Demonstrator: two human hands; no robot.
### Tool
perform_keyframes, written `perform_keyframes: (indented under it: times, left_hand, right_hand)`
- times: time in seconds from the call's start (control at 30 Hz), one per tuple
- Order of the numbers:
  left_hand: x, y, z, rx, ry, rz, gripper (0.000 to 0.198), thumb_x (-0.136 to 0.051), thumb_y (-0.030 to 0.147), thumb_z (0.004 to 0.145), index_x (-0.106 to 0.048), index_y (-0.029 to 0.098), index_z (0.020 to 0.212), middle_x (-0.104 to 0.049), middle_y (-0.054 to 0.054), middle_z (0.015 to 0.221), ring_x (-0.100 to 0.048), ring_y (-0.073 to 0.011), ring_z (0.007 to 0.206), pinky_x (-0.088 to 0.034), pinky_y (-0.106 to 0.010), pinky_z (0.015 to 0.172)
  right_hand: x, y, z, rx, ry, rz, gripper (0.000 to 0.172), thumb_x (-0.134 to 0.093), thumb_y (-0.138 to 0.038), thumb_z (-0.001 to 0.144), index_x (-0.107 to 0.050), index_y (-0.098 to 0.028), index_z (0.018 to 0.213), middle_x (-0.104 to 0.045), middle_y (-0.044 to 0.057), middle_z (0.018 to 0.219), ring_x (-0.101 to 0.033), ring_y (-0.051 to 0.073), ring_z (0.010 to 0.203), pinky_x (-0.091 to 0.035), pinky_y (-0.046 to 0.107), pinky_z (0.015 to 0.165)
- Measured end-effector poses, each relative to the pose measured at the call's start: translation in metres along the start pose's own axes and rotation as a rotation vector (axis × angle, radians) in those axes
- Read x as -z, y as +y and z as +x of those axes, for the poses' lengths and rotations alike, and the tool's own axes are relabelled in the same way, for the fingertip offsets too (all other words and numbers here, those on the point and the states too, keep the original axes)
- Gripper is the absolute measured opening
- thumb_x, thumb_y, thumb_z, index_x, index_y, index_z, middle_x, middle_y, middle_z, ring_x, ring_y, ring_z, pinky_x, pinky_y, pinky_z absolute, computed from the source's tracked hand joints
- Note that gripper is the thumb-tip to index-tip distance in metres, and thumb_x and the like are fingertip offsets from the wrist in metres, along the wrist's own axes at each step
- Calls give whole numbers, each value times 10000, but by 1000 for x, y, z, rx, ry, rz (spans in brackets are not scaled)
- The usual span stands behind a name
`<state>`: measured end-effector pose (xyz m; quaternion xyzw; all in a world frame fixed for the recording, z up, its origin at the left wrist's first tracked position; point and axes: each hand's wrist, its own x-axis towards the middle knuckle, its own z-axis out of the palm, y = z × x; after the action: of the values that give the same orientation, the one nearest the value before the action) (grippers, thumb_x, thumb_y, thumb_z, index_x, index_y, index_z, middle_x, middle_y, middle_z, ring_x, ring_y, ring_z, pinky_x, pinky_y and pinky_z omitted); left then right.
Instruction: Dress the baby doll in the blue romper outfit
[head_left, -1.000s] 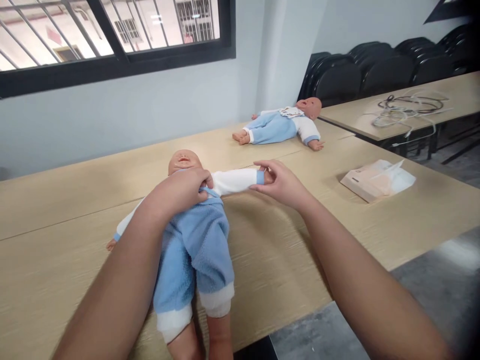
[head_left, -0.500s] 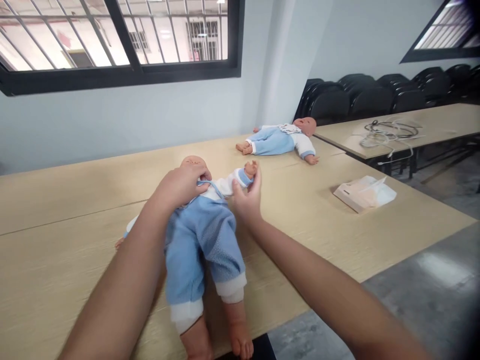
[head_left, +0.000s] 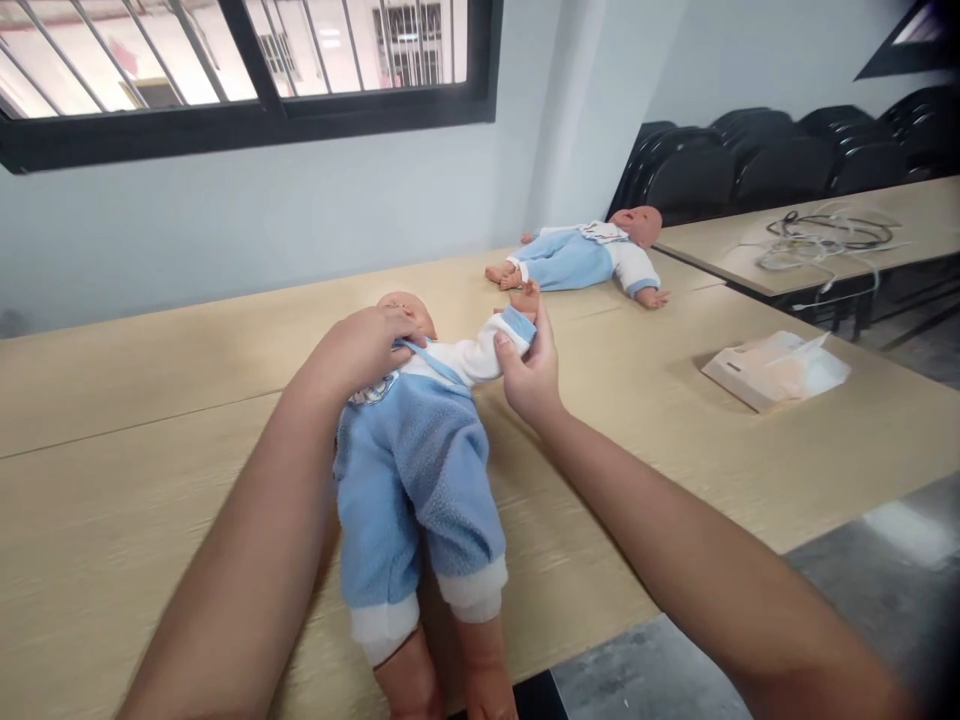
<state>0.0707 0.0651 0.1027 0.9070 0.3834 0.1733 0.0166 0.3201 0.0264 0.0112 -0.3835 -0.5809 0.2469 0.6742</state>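
Note:
A baby doll (head_left: 420, 450) in blue trousers with white cuffs and a white top lies on its back, its feet toward me. My left hand (head_left: 373, 350) is over its upper chest, fingers closed on a blue strap (head_left: 444, 366) by the neck. It covers part of the chest and chin. My right hand (head_left: 534, 370) wraps round the doll's forearm at the blue sleeve cuff (head_left: 519, 322), thumb on top. The arm is stretched out to the side, its small hand (head_left: 527, 296) poking up past my fingers.
A second, similarly dressed doll (head_left: 581, 257) lies farther back on the table (head_left: 630, 400). At the right is a tissue box (head_left: 765, 372). Tangled cables (head_left: 825, 243) rest on another table, with stacked black folding chairs (head_left: 694, 175) behind. A barred window (head_left: 360, 60) is in the wall.
My right hand has drawn the doll's arm outward to the right, straightening it more. The strap lies flatter along the chest. My view has shifted slightly.

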Motion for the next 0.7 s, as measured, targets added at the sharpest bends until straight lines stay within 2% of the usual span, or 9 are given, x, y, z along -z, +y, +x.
perform_keyframes:
  times: [0.1,0.17,0.27,0.37,0.43,0.5,0.6,0.7]
  left_hand:
    - [-5,-2,5,-226,144,-55,276,-686,132,863,-831,288,1040,-793,-28,1119,-702,-226,1104,-520,-355,998]
    - [-5,3,6,-302,218,-100,270,-690,124,878,-833,292,1033,-790,-25,1093,-704,-214,1081,-520,-359,1001]
    - [-2,17,6,-346,224,-133,258,-682,126,902,-827,299,1028,-781,-22,1076,-700,-215,1084,-523,-374,991]
    - [0,32,7,-362,204,-124,205,-676,122,905,-806,265,973,-770,-30,1035,-698,-219,1067,-506,-400,1024]
    - [-2,36,8,-344,228,-124,148,-675,126,906,-775,234,929,-760,-39,1017,-694,-220,1044,-505,-405,1020]
    - [-6,34,9,-306,269,-142,103,-676,126,898,-735,209,888,-747,-51,1009,-684,-222,1027,-519,-394,976]
    - [-14,26,11,-275,295,-183,154,-644,123,898,-678,192,764,-724,-61,964,-671,-214,976,-529,-382,930]
    - [-17,18,10,-287,258,-218,250,-605,143,907,-682,195,675,-715,-64,980,-662,-204,959,-528,-388,951]
  right_hand:
    - [2,-5,3,84,-123,-129,850,-680,-476,962,-288,-279,1690,-479,108,1647,-465,318,1508,-379,513,1263]
    - [3,-7,2,133,-229,-255,809,-691,-382,942,-355,-267,1669,-515,113,1614,-481,332,1475,-375,529,1250]
    - [-1,-10,-2,192,-421,-441,711,-618,-188,897,-497,-268,1592,-627,117,1460,-554,329,1330,-416,549,1176]
    - [-4,-16,-7,228,-558,-546,589,-535,-66,835,-703,-254,1368,-646,123,1376,-536,329,1282,-413,559,1133]
    - [-4,-21,-8,229,-626,-468,521,-541,-70,832,-744,-248,1278,-621,120,1404,-510,326,1315,-385,561,1157]
    - [-2,-26,-8,161,-676,-253,439,-577,-145,884,-738,-250,1279,-615,106,1424,-504,309,1356,-358,542,1194]
    - [-1,-29,-9,-103,-639,102,292,-610,-384,1001,-740,-251,1226,-670,76,1351,-582,262,1287,-423,459,1146]
    - [-4,-29,-12,-328,-564,268,346,-713,-562,949,-755,-242,1071,-726,40,1155,-651,203,1051,-502,356,979]
